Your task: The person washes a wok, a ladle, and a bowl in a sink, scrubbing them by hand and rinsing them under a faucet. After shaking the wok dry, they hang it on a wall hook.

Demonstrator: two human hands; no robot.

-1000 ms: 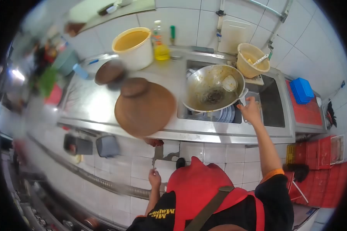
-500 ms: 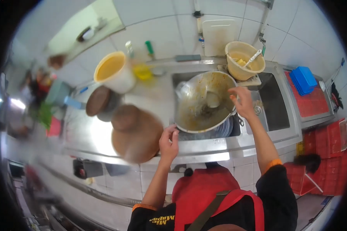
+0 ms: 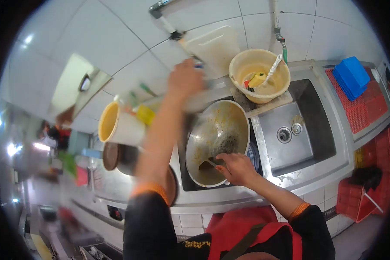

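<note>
A large metal bowl (image 3: 219, 125), stained orange and brown inside, leans tilted in the left sink basin. My right hand (image 3: 236, 170) is over its near part, fingers closed around a thin-handled utensil (image 3: 209, 163) whose dark end lies against the bowl's inner wall. My left hand (image 3: 186, 81) is stretched forward to the wall, blurred, right by the blue-handled tap (image 3: 198, 66); its fingers are smeared by motion. Stacked plates (image 3: 253, 156) show under the bowl's right side.
A cream tub (image 3: 236, 71) with a yellow sponge (image 3: 258, 79) and white-handled brush (image 3: 273, 68) stands behind the basins. To the left are a white bucket (image 3: 128, 128) and brown round lids (image 3: 111, 157). Blue containers (image 3: 350, 78) sit on a red mat (image 3: 351, 108) at right.
My left hand has gone from the bowl's near left rim up to the wall tap. My right hand has moved from the right rim into the bowl's near part. The view has turned.
</note>
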